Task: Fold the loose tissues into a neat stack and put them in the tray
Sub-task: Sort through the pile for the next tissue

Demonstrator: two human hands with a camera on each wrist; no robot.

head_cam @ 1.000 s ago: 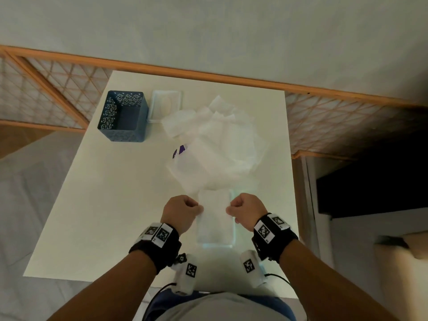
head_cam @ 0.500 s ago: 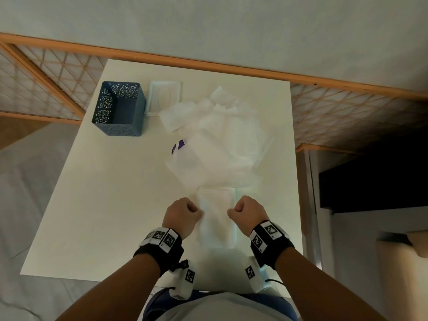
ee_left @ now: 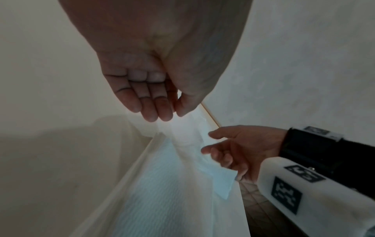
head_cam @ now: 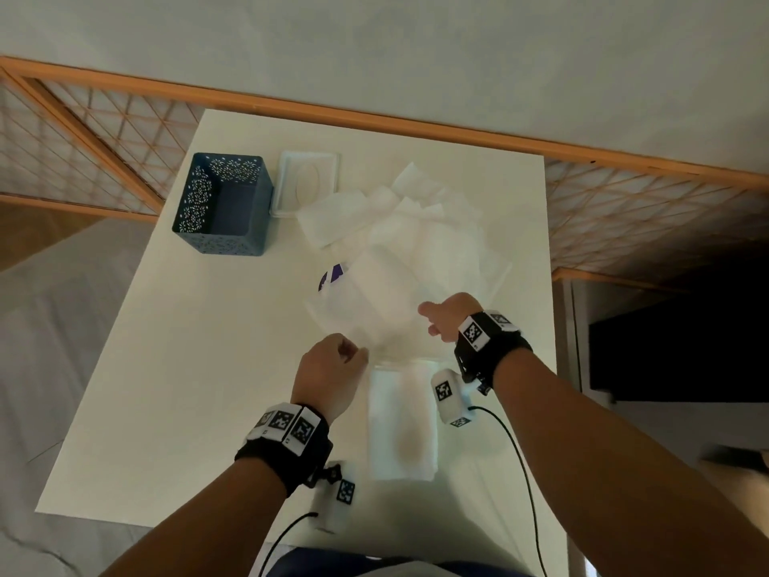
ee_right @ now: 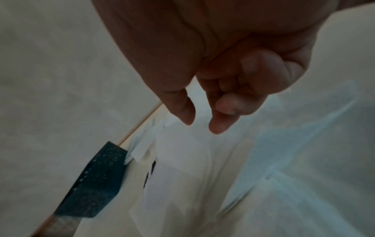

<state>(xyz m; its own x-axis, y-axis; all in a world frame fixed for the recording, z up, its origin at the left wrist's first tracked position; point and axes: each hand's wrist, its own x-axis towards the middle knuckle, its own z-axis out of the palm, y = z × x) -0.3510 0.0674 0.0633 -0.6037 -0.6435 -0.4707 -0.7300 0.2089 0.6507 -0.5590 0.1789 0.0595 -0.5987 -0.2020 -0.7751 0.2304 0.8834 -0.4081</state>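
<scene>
1. White loose tissues [head_cam: 416, 251] lie heaped in the centre of the head view, on the white table [head_cam: 187, 368]; the heap spreads from centre to upper right.
2. Folded stack [head_cam: 401, 426] sits lower centre, just below both hands, long axis running top to bottom of the frame.
3. Left hand [head_cam: 328, 376] is at the heap's lower left edge. In the left wrist view its thumb and fingers [ee_left: 158, 109] pinch the corner of one tissue sheet [ee_left: 182, 134].
4. Right hand [head_cam: 447, 318] is at the heap's lower right edge, thumb and forefinger parted with a clear gap, holding nothing; other fingers loosely curled.
5. Blue tray [head_cam: 224, 206] stands upper left, well apart from both hands, with a white lid [head_cam: 308, 181] touching its right side.
6. Key relation: the pinched sheet runs left to right between the hands. Right hand is just beside its free corner, so it likely grabs that next.
7. Tray lies up and left of the stack; left hand is nearer to it.
8. Purple item [head_cam: 331, 276] pokes out under the heap's left edge; can't identify.
</scene>
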